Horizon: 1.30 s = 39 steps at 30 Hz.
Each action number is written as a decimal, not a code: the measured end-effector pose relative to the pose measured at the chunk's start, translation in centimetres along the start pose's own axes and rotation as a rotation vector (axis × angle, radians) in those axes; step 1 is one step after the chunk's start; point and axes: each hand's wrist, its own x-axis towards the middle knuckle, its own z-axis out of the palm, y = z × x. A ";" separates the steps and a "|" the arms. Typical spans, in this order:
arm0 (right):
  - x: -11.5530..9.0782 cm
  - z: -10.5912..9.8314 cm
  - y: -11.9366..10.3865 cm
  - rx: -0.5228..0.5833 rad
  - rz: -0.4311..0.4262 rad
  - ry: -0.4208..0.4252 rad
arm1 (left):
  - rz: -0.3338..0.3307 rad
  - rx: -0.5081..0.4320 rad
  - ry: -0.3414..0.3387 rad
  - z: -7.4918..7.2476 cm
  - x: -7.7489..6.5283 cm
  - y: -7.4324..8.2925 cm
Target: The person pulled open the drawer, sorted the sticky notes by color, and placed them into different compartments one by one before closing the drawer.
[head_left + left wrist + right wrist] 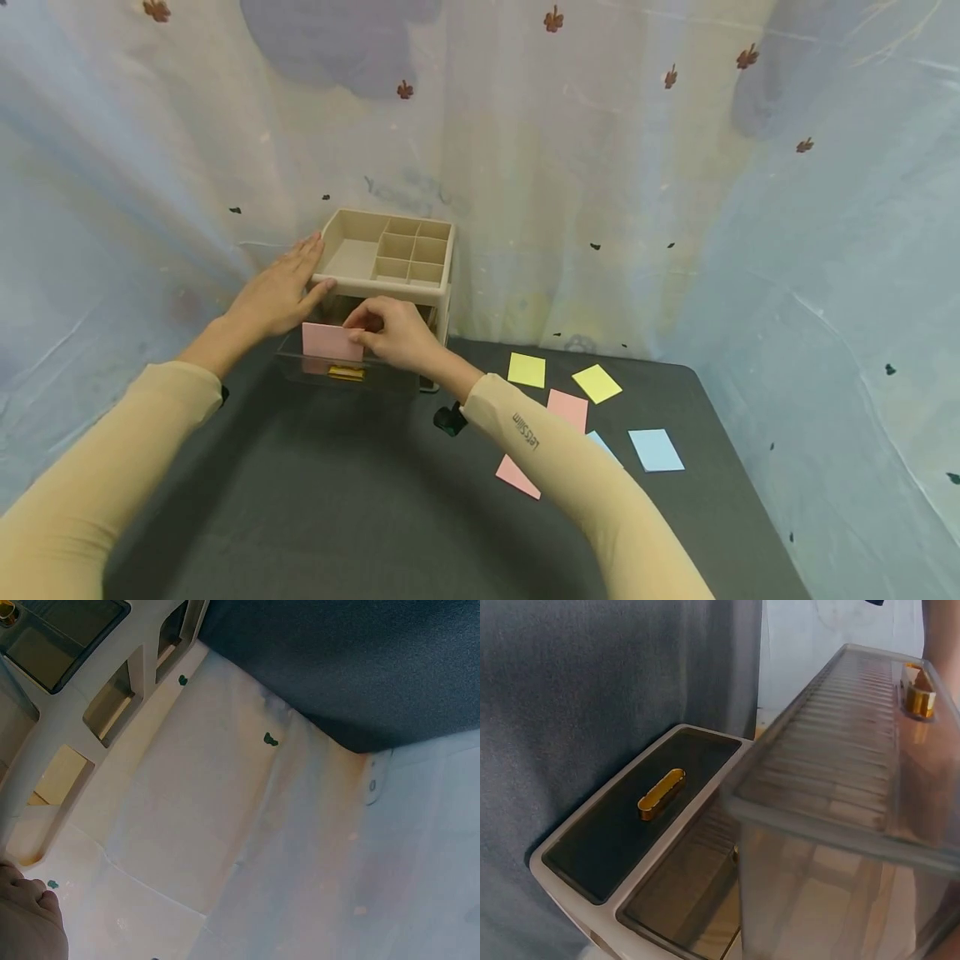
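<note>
A beige desktop organizer (446,275) with a compartmented top stands at the back of the table. Its top clear drawer (390,375), fitted with a gold handle (347,373), is pulled out. With thumb and fingers, my right hand (401,333) pinches the right edge of a pink sticky note (330,340), held upright with its lower part behind the drawer front. My left hand (273,293) rests on the organizer's left rim, fingers extended; only part of that hand (31,919) enters the left wrist view. In the right wrist view, the open drawer (817,757) juts over a closed drawer (615,832).
On the dark table (315,508), to the right, lie two yellow notes (527,370), a pink note (567,408), another pink note (517,477) and a blue note (656,450). My right forearm partly covers a second blue note (603,446). A patterned curtain (517,192) hangs behind.
</note>
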 end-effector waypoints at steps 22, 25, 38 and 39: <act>3.2 0.3 1.5 -0.137 0.102 -0.162 | -0.008 -0.010 0.012 0.1 0.1 0.5; 3.4 0.3 1.6 -0.166 0.114 -0.175 | -0.012 -0.015 0.012 0.0 0.1 0.5; 3.9 0.8 1.9 -0.196 0.138 -0.254 | -0.011 -0.004 0.004 0.0 0.0 0.2; 3.9 0.9 1.9 -0.192 0.137 -0.258 | -0.014 -0.002 0.000 0.0 -0.1 0.2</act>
